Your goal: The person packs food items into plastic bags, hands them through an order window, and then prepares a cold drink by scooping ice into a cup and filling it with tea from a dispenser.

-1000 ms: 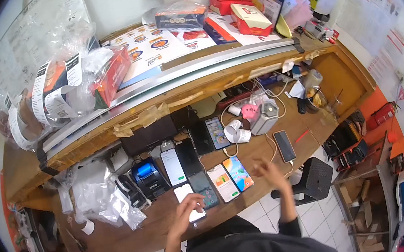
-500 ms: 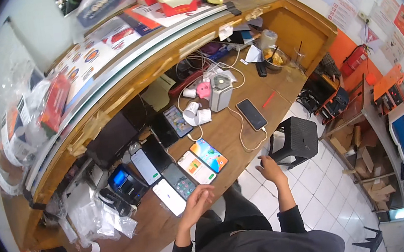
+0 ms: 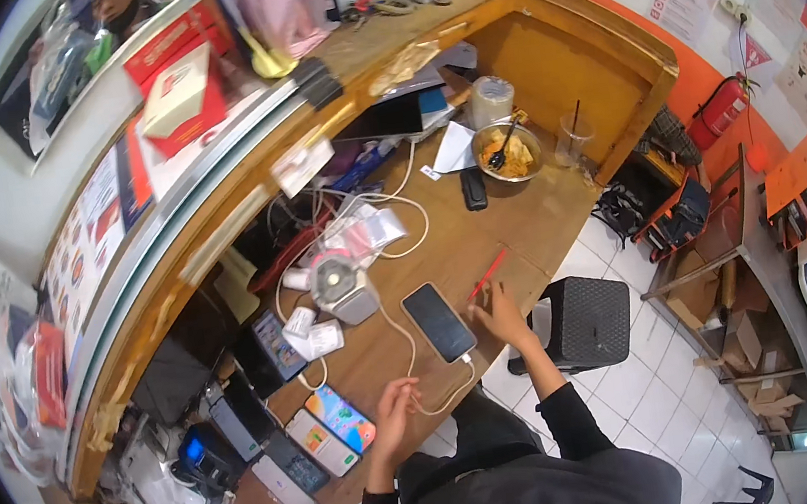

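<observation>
My right hand [image 3: 503, 320] reaches over the desk's front edge, fingers apart, beside the lower end of a thin red stick [image 3: 488, 275]. My left hand [image 3: 396, 416] hovers near the edge with loosely curved fingers and nothing visible in them, close to a white charging cable [image 3: 406, 337]. Between the hands lies a dark-screened phone [image 3: 438, 322], the cable plugged into its near end. Left of my left hand are a phone with a colourful screen [image 3: 341, 417], a phone with a light screen [image 3: 320, 442] and several other phones.
A grey boxy device [image 3: 343, 288] stands among tangled cables. A metal bowl of food [image 3: 509, 151] with a spoon, a plastic cup [image 3: 575, 137] and a black pouch-like item [image 3: 473, 189] sit farther back. A black stool [image 3: 584, 323] stands at the desk's right front.
My view has turned to the right. My right hand has moved from beside the stool to over the desk by the red stick. My left hand has shifted right, away from the phones.
</observation>
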`<state>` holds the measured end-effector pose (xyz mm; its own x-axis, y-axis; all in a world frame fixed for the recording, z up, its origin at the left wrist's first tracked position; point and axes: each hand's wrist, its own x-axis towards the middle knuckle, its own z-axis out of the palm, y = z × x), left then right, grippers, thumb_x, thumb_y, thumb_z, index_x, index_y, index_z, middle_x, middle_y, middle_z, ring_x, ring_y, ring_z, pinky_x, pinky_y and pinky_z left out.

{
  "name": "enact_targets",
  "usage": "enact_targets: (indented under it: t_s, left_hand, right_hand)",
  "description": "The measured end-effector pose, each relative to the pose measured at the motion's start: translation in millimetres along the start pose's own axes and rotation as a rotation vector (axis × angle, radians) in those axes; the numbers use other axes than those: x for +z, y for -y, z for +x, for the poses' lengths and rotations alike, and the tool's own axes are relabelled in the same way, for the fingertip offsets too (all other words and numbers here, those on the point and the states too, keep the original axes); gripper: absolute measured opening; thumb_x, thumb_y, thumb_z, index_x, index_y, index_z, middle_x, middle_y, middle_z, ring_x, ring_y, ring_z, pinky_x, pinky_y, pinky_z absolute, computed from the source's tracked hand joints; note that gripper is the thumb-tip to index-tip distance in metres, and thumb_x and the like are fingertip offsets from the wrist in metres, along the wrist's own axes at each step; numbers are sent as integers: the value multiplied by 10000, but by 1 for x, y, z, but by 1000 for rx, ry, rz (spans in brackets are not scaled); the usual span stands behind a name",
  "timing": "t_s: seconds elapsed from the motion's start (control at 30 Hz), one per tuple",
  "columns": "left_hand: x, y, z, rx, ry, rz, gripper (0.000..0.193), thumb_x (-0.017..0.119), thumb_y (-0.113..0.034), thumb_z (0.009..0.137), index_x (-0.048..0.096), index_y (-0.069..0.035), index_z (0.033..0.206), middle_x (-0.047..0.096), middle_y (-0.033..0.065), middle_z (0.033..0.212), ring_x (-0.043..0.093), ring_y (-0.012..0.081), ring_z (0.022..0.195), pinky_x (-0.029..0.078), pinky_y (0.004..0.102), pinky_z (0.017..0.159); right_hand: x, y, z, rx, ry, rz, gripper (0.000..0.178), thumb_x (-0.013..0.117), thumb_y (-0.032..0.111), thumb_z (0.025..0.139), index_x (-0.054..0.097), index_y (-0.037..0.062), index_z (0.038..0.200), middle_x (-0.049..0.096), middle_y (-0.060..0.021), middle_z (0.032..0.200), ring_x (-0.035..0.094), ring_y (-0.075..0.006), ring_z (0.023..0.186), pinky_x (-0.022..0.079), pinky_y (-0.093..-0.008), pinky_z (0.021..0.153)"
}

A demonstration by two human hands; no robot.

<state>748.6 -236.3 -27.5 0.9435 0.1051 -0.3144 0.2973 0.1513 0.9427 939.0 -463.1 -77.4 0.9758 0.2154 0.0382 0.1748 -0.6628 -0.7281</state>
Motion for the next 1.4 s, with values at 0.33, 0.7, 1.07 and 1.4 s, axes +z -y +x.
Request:
enact_targets:
  t_s: [0.33, 0.7, 1.07, 1.4]
  left_hand:
    - [59, 8, 45, -157, 63, 116, 260, 470, -233, 980, 555, -62, 1156, 608, 42, 946, 558, 100, 802, 464, 249, 748]
    - [81, -30, 84, -135, 69, 250, 240, 487, -177, 966, 549, -36, 1150, 600, 93, 989, 583, 172, 943, 471, 295, 828]
    - [213, -126, 81, 716, 156, 459, 862, 795, -114, 636, 314, 13, 1340, 366, 231, 1351, 361, 360, 1274, 328, 430, 1044]
    - [255, -76, -38, 244, 1087, 289, 842, 878, -110, 546, 418, -31, 1246, 574, 112, 1144, 569, 197, 1060, 472, 339, 908]
  right_hand:
    - [-188, -110, 218, 214, -712, -238, 770, 725, 237, 768, 317, 57, 1395, 297, -327, 1345, 337, -481, 1234, 342, -488, 997]
    - [-228, -166, 283, -31, -817, -113, 612, 783, 180, 656, 522, 13, 1183, 381, -249, 1273, 400, -421, 1202, 357, -444, 1017]
    - [-167, 75, -59, -178, -317, 338, 661, 799, 220, 634, 548, 140, 1241, 333, -211, 1361, 334, -391, 1271, 315, -461, 1048]
    - [-234, 77, -273, 107, -213, 59, 248, 641, 244, 850, 633, 90, 1044, 479, -134, 1194, 436, -334, 1137, 370, -418, 964]
